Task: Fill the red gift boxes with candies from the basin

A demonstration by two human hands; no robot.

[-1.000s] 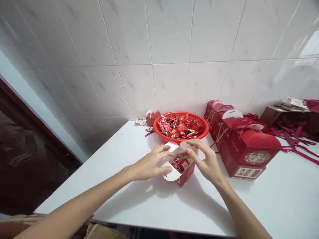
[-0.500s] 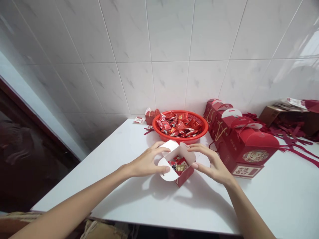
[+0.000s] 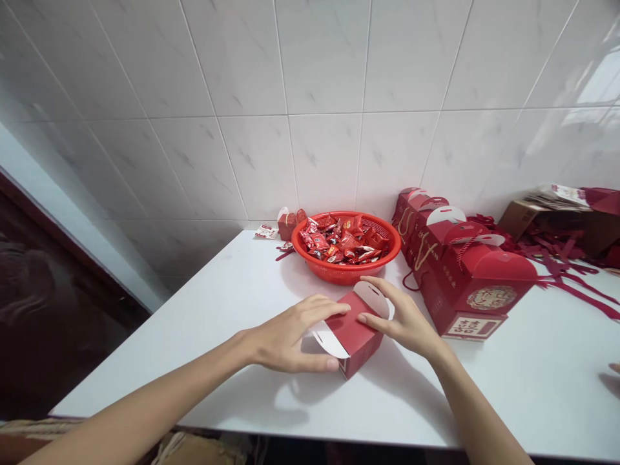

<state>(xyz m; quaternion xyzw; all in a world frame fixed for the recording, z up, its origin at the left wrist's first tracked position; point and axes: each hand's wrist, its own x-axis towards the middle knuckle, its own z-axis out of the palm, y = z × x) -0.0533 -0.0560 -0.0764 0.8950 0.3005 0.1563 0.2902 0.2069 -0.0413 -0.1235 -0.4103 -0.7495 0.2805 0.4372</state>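
Observation:
A small red box [image 3: 363, 355] stands on the white table, its red top panel folded over and two white rounded flaps sticking out at its sides. My left hand [image 3: 300, 332] rests against the box's left side, fingertips on the top panel and thumb by the near left flap, fingers apart. On the right, my right hand [image 3: 400, 316] touches the top with its thumb while its other fingers reach round the far right flap, also spread. Behind the box sits a red plastic basket [image 3: 346, 274] full of red-wrapped sweets. The inside of the box is hidden.
Several red gift boxes [image 3: 465, 284] with cord handles stand in a row at the right. Beyond them are dark red ribbons [image 3: 562, 258] and a brown carton [image 3: 518, 223]. A tiny red box [image 3: 287, 226] and a card [image 3: 266, 232] lie near the tiled wall. Someone's fingertip [image 3: 614, 367] shows at the right edge.
The box's top panel has come down over the sweets inside, which were visible before. Both hands have moved onto the panel and flaps. A fingertip has appeared at the right edge.

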